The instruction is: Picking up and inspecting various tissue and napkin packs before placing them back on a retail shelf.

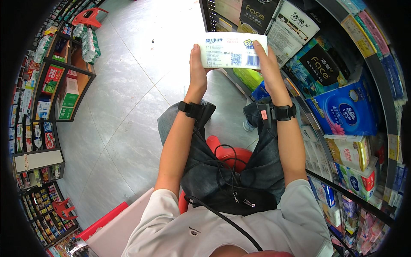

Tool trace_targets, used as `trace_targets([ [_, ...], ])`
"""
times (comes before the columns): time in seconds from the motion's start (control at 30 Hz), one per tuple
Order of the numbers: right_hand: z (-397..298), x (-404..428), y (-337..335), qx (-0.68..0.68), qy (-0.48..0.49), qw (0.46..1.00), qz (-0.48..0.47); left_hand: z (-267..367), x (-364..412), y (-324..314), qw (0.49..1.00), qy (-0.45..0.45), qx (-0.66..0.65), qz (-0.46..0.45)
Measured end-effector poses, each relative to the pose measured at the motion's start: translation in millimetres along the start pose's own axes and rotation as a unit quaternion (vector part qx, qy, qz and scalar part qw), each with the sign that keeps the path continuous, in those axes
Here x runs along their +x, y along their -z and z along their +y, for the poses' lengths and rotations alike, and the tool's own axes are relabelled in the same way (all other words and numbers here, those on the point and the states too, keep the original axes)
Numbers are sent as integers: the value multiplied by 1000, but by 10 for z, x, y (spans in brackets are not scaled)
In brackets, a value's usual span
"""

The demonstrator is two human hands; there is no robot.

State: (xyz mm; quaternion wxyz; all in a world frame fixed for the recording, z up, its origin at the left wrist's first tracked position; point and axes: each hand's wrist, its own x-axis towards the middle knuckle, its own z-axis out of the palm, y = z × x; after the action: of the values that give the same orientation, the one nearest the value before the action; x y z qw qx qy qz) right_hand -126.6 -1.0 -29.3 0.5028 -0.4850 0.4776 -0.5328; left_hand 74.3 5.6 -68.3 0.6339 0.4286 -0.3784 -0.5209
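Held out in front of me is a white plastic-wrapped pack of tissues [221, 51], its printed side with a barcode and a square code facing up. My left hand [196, 69] grips its left end, thumb along the edge. At the right end my right hand [269, 69] clasps it, with the thumb lying over the printed face. The fingers beneath the pack are mostly hidden. Beyond and to the right of my right hand stands a white tissue pack [292, 30] on the shelf, near a dark Face tissue pack [318, 66].
Shelving with a blue Vinda pack [346, 107] curves along my right. I sit on a red plastic stool [232, 154], black cables [231, 163] across my lap. On the left are a wooden-shelved display [80, 67], shrink-wrapped bottles [91, 45] and a red stool [88, 17].
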Motion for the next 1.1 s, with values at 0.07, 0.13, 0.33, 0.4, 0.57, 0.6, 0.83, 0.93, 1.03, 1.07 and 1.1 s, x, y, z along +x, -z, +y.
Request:
trace_targets([
  [0.07,0,-5,-4,1,-6,1000,-2,1,-9,6,1000,1,4,2],
  [0.13,-3,-4,0,-2,-5,1000,-2,17,-15,-1,1000,1,7,1],
  [0.33,9,-9,6,-5,-9,1000,-4,32,-26,1,1000,4,12,0],
  [0.4,13,-7,9,-7,-7,1000,-4,38,-25,-4,1000,5,11,-2],
  [0.57,10,8,3,-12,-5,1000,-5,35,-14,0,1000,5,14,3],
  [0.6,14,11,2,-11,-5,1000,-5,36,-14,0,1000,5,15,3],
  [0.83,6,5,-11,-5,6,1000,-7,45,-9,1,1000,4,7,2],
  [0.93,-3,-8,-10,-7,5,1000,-7,28,-4,10,1000,3,12,3],
  [1.03,-3,-14,0,-9,4,1000,-8,27,-17,6,1000,3,16,-2],
  [1.07,-3,-16,4,-9,6,1000,-8,30,-23,1,1000,4,16,-6],
  [1.1,-10,-26,-4,-9,6,1000,-8,31,-29,6,1000,4,17,-6],
])
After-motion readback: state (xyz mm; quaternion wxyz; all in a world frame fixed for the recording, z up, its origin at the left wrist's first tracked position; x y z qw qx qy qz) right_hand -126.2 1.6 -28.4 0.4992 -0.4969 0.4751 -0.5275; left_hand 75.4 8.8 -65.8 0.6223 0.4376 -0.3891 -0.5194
